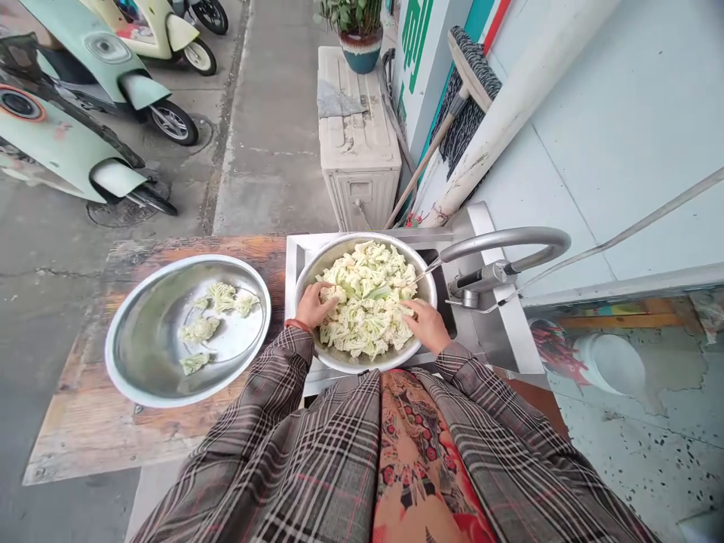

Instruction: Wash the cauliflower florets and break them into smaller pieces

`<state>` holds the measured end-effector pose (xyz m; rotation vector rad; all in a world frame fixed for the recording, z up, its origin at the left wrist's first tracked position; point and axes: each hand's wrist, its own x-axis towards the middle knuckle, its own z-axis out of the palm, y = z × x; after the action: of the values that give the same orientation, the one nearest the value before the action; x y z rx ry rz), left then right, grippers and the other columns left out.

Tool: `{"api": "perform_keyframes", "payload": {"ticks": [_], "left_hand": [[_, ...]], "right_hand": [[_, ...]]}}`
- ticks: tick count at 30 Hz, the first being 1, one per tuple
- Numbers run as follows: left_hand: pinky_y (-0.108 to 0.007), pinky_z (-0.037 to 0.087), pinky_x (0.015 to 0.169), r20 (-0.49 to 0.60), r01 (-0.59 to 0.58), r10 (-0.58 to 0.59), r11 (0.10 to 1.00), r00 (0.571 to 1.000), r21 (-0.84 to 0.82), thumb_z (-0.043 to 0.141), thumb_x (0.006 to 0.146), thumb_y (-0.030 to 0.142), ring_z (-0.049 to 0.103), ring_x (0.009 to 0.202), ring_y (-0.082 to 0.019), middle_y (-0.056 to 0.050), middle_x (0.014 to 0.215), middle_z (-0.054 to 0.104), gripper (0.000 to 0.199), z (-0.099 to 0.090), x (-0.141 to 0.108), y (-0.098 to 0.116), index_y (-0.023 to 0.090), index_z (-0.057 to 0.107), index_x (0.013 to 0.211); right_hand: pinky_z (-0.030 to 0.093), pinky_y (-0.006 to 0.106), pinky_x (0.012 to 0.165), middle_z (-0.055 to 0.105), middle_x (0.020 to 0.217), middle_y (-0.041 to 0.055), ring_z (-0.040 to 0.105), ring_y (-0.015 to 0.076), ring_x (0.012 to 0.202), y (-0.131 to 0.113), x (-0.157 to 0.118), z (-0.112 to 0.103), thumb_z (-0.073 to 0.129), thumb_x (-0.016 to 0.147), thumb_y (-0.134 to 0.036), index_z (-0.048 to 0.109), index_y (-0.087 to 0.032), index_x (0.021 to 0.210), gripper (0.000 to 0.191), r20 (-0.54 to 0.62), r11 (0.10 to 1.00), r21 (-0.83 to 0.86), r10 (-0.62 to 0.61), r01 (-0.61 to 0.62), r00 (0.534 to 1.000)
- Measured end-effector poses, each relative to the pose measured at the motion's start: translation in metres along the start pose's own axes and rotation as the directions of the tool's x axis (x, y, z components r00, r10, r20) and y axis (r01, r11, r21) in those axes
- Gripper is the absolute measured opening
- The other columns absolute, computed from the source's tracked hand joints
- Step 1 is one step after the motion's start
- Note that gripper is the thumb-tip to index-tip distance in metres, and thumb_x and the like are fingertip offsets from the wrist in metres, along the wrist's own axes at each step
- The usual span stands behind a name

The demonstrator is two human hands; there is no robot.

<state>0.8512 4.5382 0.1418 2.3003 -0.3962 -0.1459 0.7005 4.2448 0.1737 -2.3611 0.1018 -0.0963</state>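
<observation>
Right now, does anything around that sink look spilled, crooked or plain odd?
Nothing looks spilled: the visible cauliflower is all inside the full bowl and the side bowl. What stands out is the mop, propped head-up at a slant by the pipe, near food. A rumpled grey cloth also lies loose on the metal box.

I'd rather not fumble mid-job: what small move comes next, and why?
I'd probably close the left hand on the florets at its fingertips and carry them to the oval basin. That basin sits on the same side and holds only a few pieces, while the round bowl is heaped.
</observation>
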Motion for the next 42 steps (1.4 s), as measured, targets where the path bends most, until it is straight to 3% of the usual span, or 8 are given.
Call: {"api": "perform_keyframes", "payload": {"ticks": [5,9,13,19,26,35,38,42], "left_hand": [[-0.034,0.049,0.075,-0.125,0.195,-0.262,0.901,0.957,-0.388,0.067,0.07,0.04,0.054,0.07,-0.015,0.0,0.076,0.056,0.039,-0.001,-0.002,0.008,0.016,0.062,0.1],[-0.032,0.052,0.076,-0.165,0.105,-0.32,0.68,0.933,-0.725,0.064,0.077,0.042,0.061,0.08,-0.014,-0.003,0.093,0.064,0.044,-0.014,-0.005,0.041,0.019,0.058,0.114],[-0.027,0.056,0.067,0.153,0.235,-0.239,0.364,0.959,-0.901,0.066,0.08,0.042,0.062,0.08,-0.013,-0.005,0.108,0.065,0.039,-0.008,-0.003,0.093,0.02,0.061,0.111],[-0.018,0.049,0.048,0.52,0.558,-0.25,0.108,0.817,-0.823,0.061,0.086,0.036,0.063,0.065,-0.011,-0.007,0.091,0.067,0.026,0.043,0.008,0.138,0.015,0.059,0.101],[-0.025,0.054,0.062,0.476,0.502,-0.159,0.283,0.865,-0.817,0.064,0.085,0.036,0.052,0.062,-0.008,-0.001,0.083,0.059,0.025,0.067,-0.004,0.152,0.017,0.06,0.101],[-0.04,0.046,0.097,0.401,0.313,0.048,0.543,0.915,-0.779,0.083,0.065,0.026,0.054,0.115,-0.025,-0.012,0.143,0.047,0.075,0.078,-0.011,0.154,0.024,0.055,0.134],[-0.04,0.046,0.098,0.349,0.282,0.003,0.58,0.937,-0.764,0.086,0.061,0.028,0.054,0.118,-0.027,-0.013,0.141,0.05,0.088,0.083,-0.012,0.159,0.024,0.048,0.14],[-0.035,0.054,0.082,0.393,0.353,-0.014,0.47,0.919,-0.809,0.08,0.071,0.036,0.064,0.096,-0.021,-0.012,0.12,0.063,0.077,0.069,-0.007,0.162,0.019,0.046,0.138]], "right_hand": [[0.049,0.028,0.065,0.07,0.092,0.0032,0.062,0.0166,0.076,0.007,0.02,-0.01,0.063,0.08,-0.044,0.069,-0.02,0.105,0.035,-0.078,0.758,0.609,0.349,-0.232,0.934],[0.044,0.023,0.056,0.07,0.091,0.0036,0.063,0.0152,0.075,0.009,0.031,-0.022,0.07,0.073,-0.05,0.068,-0.017,0.106,0.047,0.035,0.554,0.774,0.446,-0.307,0.894],[0.045,0.023,0.056,0.07,0.095,0.003,0.063,0.0145,0.076,0.007,0.031,-0.025,0.075,0.069,-0.049,0.068,-0.019,0.108,0.051,0.054,0.504,0.798,0.486,-0.33,0.872],[0.049,0.024,0.062,0.069,0.097,0.0023,0.063,0.015,0.08,-0.02,0.03,-0.02,0.074,0.072,-0.047,0.068,-0.022,0.103,0.04,0.118,0.417,0.856,0.417,-0.305,0.901],[0.057,0.03,0.068,0.063,0.1,0.0016,0.059,0.0154,0.083,-0.043,0.026,-0.012,0.069,0.074,-0.047,0.063,-0.023,0.09,0.029,0.105,0.47,0.833,0.386,-0.293,0.916],[0.054,0.03,0.066,0.069,0.093,0.0036,0.064,0.0186,0.081,-0.023,0.039,-0.013,0.072,0.068,-0.047,0.062,-0.02,0.096,0.04,-0.073,0.483,0.841,0.551,-0.246,0.832],[0.055,0.035,0.083,0.069,0.112,0.0064,0.063,0.0228,0.103,-0.033,0.031,-0.013,0.065,0.078,-0.049,0.066,-0.022,0.106,0.039,-0.155,0.634,0.747,0.459,-0.201,0.875],[0.056,0.037,0.086,0.063,0.128,0.0079,0.063,0.0238,0.11,-0.036,0.021,-0.029,0.051,0.09,-0.053,0.065,-0.024,0.12,0.045,0.018,0.621,0.76,0.273,-0.191,0.962]]}}
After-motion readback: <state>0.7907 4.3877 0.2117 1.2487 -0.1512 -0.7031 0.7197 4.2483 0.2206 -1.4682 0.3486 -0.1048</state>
